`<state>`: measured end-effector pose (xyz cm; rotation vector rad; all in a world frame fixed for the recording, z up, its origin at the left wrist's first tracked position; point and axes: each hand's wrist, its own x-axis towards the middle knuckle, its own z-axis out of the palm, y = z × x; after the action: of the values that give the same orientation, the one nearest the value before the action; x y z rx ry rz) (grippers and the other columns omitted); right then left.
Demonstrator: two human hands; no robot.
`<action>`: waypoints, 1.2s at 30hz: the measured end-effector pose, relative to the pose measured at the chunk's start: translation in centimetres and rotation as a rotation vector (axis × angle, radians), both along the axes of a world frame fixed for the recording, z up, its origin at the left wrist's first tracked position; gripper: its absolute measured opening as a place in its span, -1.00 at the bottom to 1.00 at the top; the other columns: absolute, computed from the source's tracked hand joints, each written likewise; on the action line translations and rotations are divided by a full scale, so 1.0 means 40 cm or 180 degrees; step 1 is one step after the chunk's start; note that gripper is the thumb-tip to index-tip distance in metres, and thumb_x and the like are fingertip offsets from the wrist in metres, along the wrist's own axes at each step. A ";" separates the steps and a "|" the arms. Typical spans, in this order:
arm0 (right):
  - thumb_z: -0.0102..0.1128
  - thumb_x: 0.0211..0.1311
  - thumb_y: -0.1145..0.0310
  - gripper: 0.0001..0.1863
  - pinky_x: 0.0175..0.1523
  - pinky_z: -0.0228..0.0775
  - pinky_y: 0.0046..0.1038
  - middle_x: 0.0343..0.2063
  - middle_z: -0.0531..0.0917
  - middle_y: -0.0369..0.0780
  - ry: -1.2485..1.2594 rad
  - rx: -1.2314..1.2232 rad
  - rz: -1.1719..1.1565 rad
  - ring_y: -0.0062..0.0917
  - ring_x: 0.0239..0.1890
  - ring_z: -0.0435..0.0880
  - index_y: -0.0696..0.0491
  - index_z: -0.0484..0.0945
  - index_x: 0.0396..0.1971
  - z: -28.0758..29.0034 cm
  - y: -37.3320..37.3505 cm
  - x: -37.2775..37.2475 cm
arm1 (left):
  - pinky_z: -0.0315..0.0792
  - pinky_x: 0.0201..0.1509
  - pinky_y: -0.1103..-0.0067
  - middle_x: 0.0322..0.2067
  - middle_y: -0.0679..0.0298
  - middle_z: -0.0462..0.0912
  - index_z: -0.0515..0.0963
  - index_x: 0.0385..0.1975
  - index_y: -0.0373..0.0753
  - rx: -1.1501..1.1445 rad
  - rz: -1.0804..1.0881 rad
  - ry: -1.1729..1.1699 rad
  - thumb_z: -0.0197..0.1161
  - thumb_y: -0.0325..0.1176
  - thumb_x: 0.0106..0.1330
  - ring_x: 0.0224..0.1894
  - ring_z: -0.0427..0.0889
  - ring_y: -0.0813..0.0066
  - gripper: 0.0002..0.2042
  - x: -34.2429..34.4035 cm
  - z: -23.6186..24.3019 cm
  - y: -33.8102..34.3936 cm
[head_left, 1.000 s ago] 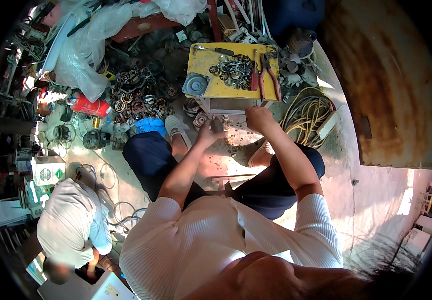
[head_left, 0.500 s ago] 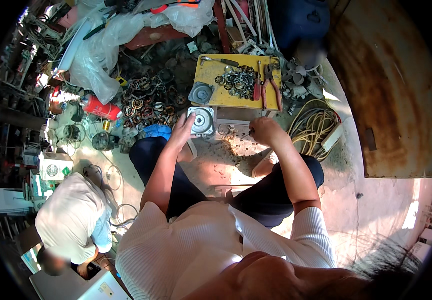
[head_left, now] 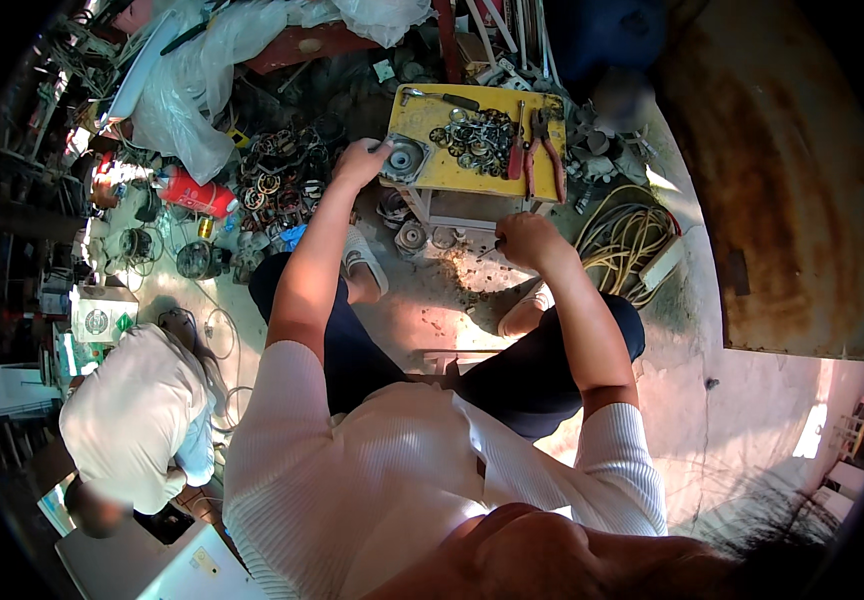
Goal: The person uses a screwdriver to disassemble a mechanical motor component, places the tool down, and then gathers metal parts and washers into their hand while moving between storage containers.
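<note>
My left hand (head_left: 362,163) reaches to the near left corner of a yellow-topped stool (head_left: 467,182). Its thumb and fingers grip the edge of a square grey metal end cover (head_left: 407,160) with a round hub, like one off a small motor. Whether a second cover lies beneath it, I cannot tell. My right hand (head_left: 530,240) is closed in front of the stool's right side, above the floor. From its fist pokes a thin dark tip, too small to name. On the stool lie a ratchet wrench (head_left: 439,97), several metal rings (head_left: 474,140), a red-handled screwdriver (head_left: 517,150) and red-handled pliers (head_left: 544,155).
Coiled yellow cable (head_left: 624,235) lies right of the stool. Left of it are piles of copper-and-black rings (head_left: 277,190) and a red cylinder (head_left: 195,192). A round metal part (head_left: 411,238) sits below the stool's edge. Another person (head_left: 137,415) bends over at the left.
My left hand has moved forward from above the floor to the stool's corner, where it carried a pale metal cover before. My right hand stays closed, slightly higher in view.
</note>
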<state>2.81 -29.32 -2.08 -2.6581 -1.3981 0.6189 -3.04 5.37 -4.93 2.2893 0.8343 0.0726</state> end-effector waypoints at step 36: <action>0.19 0.18 0.23 -0.75 0.04 0.45 -0.22 -0.23 0.68 -0.11 0.0734 -0.0372 0.0391 -0.18 -0.10 0.63 0.03 0.66 -0.21 -0.067 0.005 -0.041 | 0.35 0.10 0.00 0.10 0.25 0.47 0.37 0.17 -0.04 -0.3934 0.2824 -0.0395 0.11 -0.28 0.34 0.10 0.47 0.19 -0.61 -0.317 -0.817 -0.187</action>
<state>1.17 -29.11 -4.77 -2.4977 -1.5073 1.0130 -15.71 -2.11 -37.61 0.6852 1.2735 0.0622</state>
